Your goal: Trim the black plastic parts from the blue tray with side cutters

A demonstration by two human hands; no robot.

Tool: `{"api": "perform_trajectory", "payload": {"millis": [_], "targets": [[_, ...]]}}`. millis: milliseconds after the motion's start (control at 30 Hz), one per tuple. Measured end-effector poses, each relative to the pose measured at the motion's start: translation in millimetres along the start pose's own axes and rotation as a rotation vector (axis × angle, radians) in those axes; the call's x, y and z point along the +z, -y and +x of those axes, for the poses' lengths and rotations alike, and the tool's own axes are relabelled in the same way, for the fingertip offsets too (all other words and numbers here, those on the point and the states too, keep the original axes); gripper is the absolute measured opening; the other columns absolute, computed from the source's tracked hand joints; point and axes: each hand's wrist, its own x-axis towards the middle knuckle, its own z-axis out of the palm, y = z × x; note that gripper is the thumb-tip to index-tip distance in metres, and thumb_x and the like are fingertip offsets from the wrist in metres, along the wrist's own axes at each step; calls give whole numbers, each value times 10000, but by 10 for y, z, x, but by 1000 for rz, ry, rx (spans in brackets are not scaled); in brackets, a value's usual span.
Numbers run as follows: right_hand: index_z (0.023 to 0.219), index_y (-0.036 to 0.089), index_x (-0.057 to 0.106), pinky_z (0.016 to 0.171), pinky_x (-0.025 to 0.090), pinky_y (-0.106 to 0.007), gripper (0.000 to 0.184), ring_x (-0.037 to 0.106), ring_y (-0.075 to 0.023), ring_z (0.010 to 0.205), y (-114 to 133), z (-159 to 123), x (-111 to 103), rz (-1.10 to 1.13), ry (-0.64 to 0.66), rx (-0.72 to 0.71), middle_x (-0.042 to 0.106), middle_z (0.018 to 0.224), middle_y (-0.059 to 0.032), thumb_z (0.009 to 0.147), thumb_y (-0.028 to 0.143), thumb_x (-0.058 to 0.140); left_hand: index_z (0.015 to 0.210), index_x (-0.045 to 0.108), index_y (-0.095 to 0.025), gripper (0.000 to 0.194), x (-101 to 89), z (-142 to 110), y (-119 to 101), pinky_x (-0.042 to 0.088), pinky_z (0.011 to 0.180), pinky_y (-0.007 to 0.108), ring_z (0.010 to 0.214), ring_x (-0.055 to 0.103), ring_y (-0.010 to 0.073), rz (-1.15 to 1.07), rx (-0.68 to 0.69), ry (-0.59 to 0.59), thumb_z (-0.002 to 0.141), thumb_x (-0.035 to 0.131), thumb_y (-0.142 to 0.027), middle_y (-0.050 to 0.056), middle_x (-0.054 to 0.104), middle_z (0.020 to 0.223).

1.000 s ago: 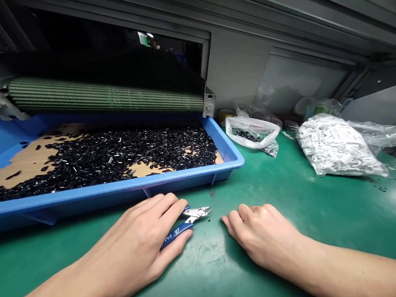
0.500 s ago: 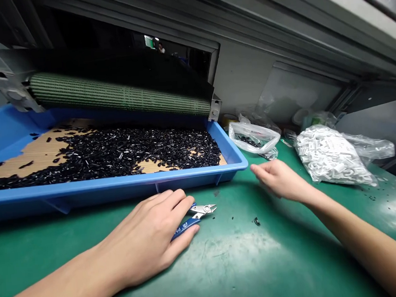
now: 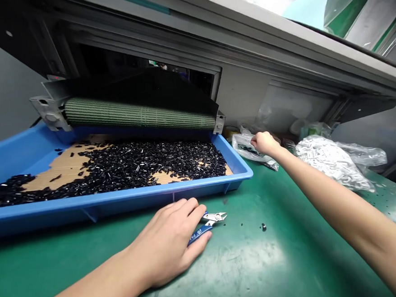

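Observation:
My left hand (image 3: 177,240) rests on the green table, closed around the blue handles of a pair of side cutters (image 3: 201,232). The cutters' silver jaws point right and stand a little apart. Over the mouth of a clear plastic bag (image 3: 240,141) my right hand (image 3: 264,143) is held with its fingers pinched together. Whether anything sits in that pinch cannot be made out. Small black parts (image 3: 249,150) lie inside the bag. A little black piece (image 3: 263,227) lies on the table right of the cutters.
A blue tray (image 3: 120,199) with many black parts (image 3: 144,161) on cardboard stands at the left. A green conveyor roller (image 3: 138,116) spans its back side. A bag of white parts (image 3: 331,159) lies at the right. The grey shelf edge (image 3: 260,26) hangs overhead.
My right hand has moved away from the tray's front corner, back to above the clear bag. My left hand keeps hold of the cutters. The whole view has shifted slightly.

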Motion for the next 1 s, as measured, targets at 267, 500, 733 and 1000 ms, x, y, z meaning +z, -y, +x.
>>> {"api": "perform_trajectory", "payload": {"millis": [267, 500, 733, 1000], "targets": [[1064, 161, 717, 798, 512, -322, 287, 672, -196, 798, 142, -1403, -291, 83, 167, -349, 731, 916, -86, 1094, 348, 501, 1224, 621, -196, 325, 45, 12, -6, 519, 826, 459, 957, 622, 279, -48, -25, 2, 1058, 439, -409, 81, 628, 1072], [1125, 215, 662, 805, 516, -284, 150, 666, -170, 904, 272, -2343, -186, 327, 402, -501, 668, 1092, -56, 1075, 212, 520, 1190, 627, -217, 281, 45, -7, -12, 485, 843, 484, 943, 608, 282, -62, -9, -4, 1046, 467, -396, 63, 615, 1039], [922, 182, 686, 687, 493, -260, 119, 633, -146, 708, 136, -1620, -152, 96, 160, -496, 677, 845, -12, 922, 84, 618, 1192, 617, -209, 258, 34, -8, -33, 473, 848, 500, 920, 595, 287, -45, 23, -2, 1025, 485, -354, 70, 618, 1044], [1208, 163, 678, 927, 590, -449, 256, 688, -233, 1049, -110, -388, -94, 21, -127, -155, 687, 1224, -90, 1032, 350, 672, 1111, 593, -226, 191, -23, -15, -56, 474, 850, 490, 895, 555, 272, -84, 13, 119, 1017, 492, -359, 48, 598, 1010]]}}
